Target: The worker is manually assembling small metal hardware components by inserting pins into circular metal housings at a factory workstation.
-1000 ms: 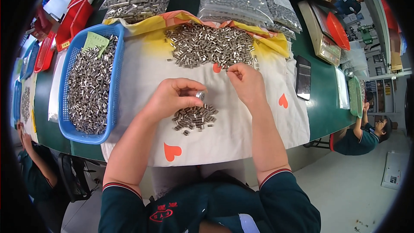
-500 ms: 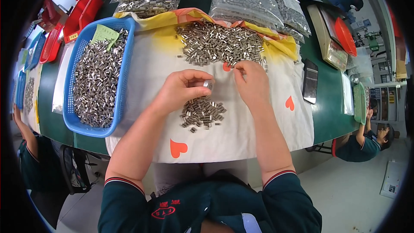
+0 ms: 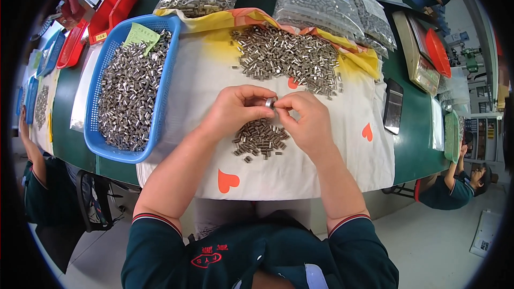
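Note:
Thumb and fingers of my left hand (image 3: pixel 233 109) pinch a small silver metal ring (image 3: pixel 269 103) above the middle of the cloth. Against the ring's right side, my right hand (image 3: pixel 309 120) is closed in a pinch; what its fingertips hold is too small and hidden to make out. Just below both hands lies a small pile of short metal sleeves (image 3: pixel 261 139). A larger heap of the same shiny sleeves (image 3: pixel 289 59) spreads farther back. Both piles rest on a white cloth (image 3: pixel 187 80) with orange hearts and a yellow border.
At the left stands a blue plastic basket (image 3: pixel 91 128) full of sleeves, with a green paper slip (image 3: pixel 141 36) inside. Clear bags of metal parts (image 3: pixel 316 2) line the back. A phone (image 3: pixel 393 107) lies at the right. Co-workers (image 3: pixel 452 190) sit at both sides.
My right hand has moved from the edge of the far heap toward me, and its fingertips now meet the ring in my left hand. The whole view has shifted slightly.

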The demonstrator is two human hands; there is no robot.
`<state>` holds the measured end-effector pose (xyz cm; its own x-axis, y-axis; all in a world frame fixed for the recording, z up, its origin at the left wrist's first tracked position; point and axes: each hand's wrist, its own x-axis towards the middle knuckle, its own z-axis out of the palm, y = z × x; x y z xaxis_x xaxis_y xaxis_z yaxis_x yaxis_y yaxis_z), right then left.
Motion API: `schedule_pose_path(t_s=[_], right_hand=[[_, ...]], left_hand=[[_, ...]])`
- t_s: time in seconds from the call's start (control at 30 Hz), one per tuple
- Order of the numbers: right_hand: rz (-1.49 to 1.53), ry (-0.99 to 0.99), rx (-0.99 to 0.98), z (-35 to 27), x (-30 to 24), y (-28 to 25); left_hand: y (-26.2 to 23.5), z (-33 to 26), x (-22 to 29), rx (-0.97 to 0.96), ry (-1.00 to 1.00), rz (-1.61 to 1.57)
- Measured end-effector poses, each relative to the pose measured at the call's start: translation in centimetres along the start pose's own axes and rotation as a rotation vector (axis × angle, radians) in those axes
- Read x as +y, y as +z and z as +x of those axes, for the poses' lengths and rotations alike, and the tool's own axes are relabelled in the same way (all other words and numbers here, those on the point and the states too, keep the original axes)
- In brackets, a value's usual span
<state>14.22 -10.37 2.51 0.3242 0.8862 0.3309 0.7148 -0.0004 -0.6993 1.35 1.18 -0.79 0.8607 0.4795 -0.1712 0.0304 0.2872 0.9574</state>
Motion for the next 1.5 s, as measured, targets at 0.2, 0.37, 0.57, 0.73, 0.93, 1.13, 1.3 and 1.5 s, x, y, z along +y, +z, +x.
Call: schedule_pose_path(t_s=[0.2, 0.37, 0.57, 0.73, 0.93, 1.13, 1.3, 1.5], right_hand=[[0.092, 0.052, -0.011, -0.1, 0.2, 0.5], [0.451, 0.461, -0.285, 0.7, 1.4, -1.2], [0.201, 0.391, -0.035, 1.2, 4.7, -1.8], [-0.458, 0.053, 0.066, 1.9, 4.9, -0.1], [-0.514, 0.1, -0.067, 2.3, 4.8, 0.0], [-0.487, -0.007, -0.099, 2.8, 4.5, -1.4], [-0.608, -0.09, -0.192, 3.1, 4.3, -1.1], [-0.608, -0.026, -0.234, 2.2, 4.6, -1.0]], left_hand=[[0.0, -0.2, 0.2, 0.028, -0.01, 0.157], [0.0, -0.5, 0.6, -0.082, -0.025, 0.081], [0.3, -0.2, 0.6, -0.063, -0.035, 0.172], [0.3, -0.1, 0.6, -0.048, -0.051, 0.093], [0.2, 0.1, 0.3, -0.048, -0.039, 0.1], [0.3, 0.1, 0.3, -0.036, -0.023, 0.013], [-0.3, 0.2, 0.3, -0.032, -0.006, 0.0], [-0.6, 0.3, 0.4, -0.057, -0.001, -0.084]])
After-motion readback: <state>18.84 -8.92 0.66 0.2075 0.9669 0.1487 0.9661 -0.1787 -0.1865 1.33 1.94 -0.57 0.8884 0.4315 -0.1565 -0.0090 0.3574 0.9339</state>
